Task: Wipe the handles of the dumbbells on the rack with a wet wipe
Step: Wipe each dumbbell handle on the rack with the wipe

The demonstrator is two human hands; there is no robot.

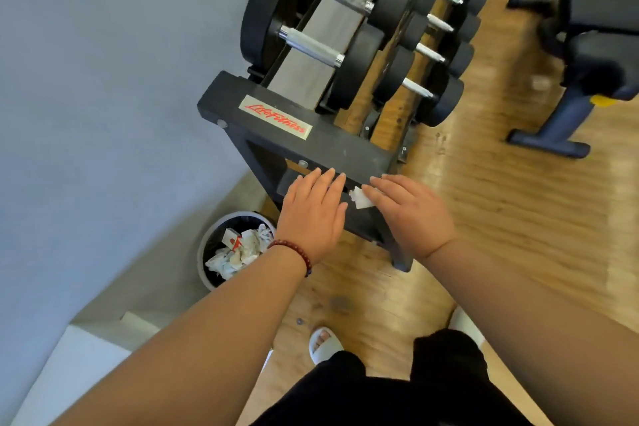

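Head view: a black rack (276, 121) carries rows of dumbbells (311, 45) beside a grey wall, with a waste bin (203, 252) at its foot. The left hand (313, 214) hovers flat with fingers straight over the rack's end. The right hand (411, 214) pinches a crumpled wet wipe (361, 199).

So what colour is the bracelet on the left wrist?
Dark red beads; the bracelet shows best in the head view.
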